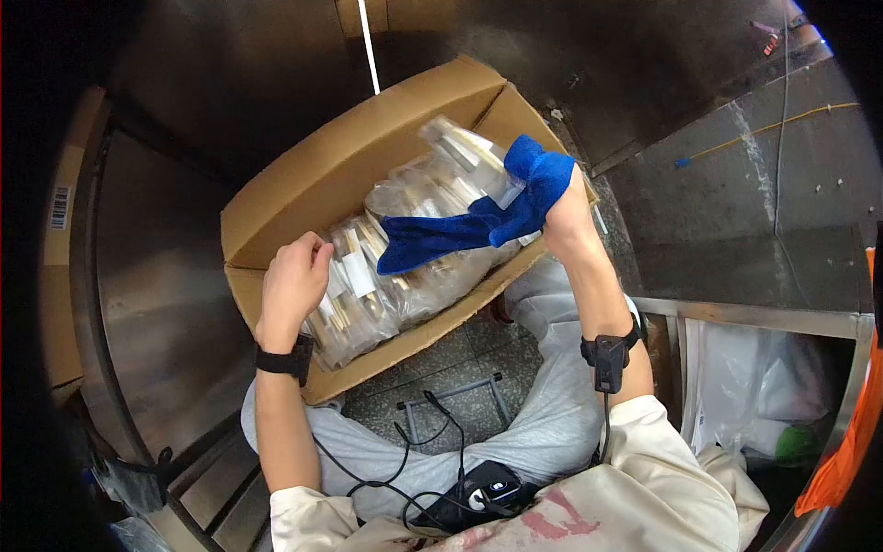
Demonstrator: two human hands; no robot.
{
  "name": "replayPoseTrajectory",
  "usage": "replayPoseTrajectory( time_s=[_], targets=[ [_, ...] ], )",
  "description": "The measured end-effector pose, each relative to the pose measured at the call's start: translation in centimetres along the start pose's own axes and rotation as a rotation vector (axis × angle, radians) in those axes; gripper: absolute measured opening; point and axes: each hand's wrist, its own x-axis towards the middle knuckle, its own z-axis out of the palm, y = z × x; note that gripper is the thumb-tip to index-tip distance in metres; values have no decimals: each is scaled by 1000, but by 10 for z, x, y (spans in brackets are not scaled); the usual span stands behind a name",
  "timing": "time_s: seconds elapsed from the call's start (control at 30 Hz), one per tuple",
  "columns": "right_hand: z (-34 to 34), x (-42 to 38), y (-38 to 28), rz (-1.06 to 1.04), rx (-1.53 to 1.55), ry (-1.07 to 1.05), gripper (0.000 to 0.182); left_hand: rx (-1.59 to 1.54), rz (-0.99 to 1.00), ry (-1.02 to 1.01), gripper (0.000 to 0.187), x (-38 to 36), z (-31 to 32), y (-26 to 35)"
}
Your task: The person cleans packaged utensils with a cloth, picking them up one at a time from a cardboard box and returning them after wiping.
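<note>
My right hand (566, 216) is wrapped round a blue cloth (441, 241), whose loose end hangs leftward over an open cardboard box (345, 143). Beside the cloth's upper part is a clear plastic packet (469, 152); whether my fingers also hold it is hidden. My left hand (296, 281) is at the box's left side with its fingers curled, next to packets of wooden sticks (354, 285) in clear wrapping. What its fingertips hold, if anything, cannot be made out.
Metal walls surround the box. At the right, a metal-edged shelf (763, 315) holds clear plastic bags (754, 377). Orange material (842, 442) hangs at the far right. Black cables (400, 451) lie across my lap. Another cardboard box (63, 276) stands at the left.
</note>
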Motion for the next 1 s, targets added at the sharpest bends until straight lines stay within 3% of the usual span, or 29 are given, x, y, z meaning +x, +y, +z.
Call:
replayPoseTrajectory(
  time_s=[0.13,0.2,0.23,0.3,0.33,0.4,0.47,0.53,0.57,0.63,0.67,0.7,0.73,0.8,0.83,1.0],
  targets=[
    [-10,-2,-18,108,-7,5,20,16,22,-16,27,2,11,2],
    [-19,4,-22,202,-528,-78,26,65,41,-60,27,3,21,4],
    [-28,8,-13,123,-999,-64,27,68,44,-58,27,3,28,3],
    [-34,5,-7,319,-1519,-201,37,171,100,-132,27,4,48,3],
    [-31,1,-12,414,-1568,-277,39,178,65,-232,26,7,56,6],
    [-27,-2,-15,452,-1547,-331,41,116,123,-216,29,10,82,2],
    [-28,-1,-19,441,-1521,-356,41,-59,183,-239,46,16,109,-2],
    [-32,-1,-22,406,-1204,-402,42,-179,211,-252,48,22,133,-5],
    [-32,-4,-29,408,-1200,-394,42,-311,232,-264,50,25,141,-5],
    [-33,-8,-42,463,-483,-331,42,-211,219,-297,52,26,155,-2],
    [-35,-5,-31,243,-272,-286,32,-128,179,-255,52,24,162,1],
    [-38,-5,-29,256,93,-237,30,-44,139,-214,51,22,168,2],
    [-40,-5,-26,255,95,-231,30,-45,128,-183,48,20,168,6],
    [-43,-4,-16,-407,55,-258,52,-60,84,-180,47,23,174,2],
    [-43,-5,-15,-407,57,-252,52,-78,36,-172,46,26,176,-3],
    [-39,-4,-15,-174,1155,-522,69,-5,-93,-128,51,34,166,-1]
  ],
)
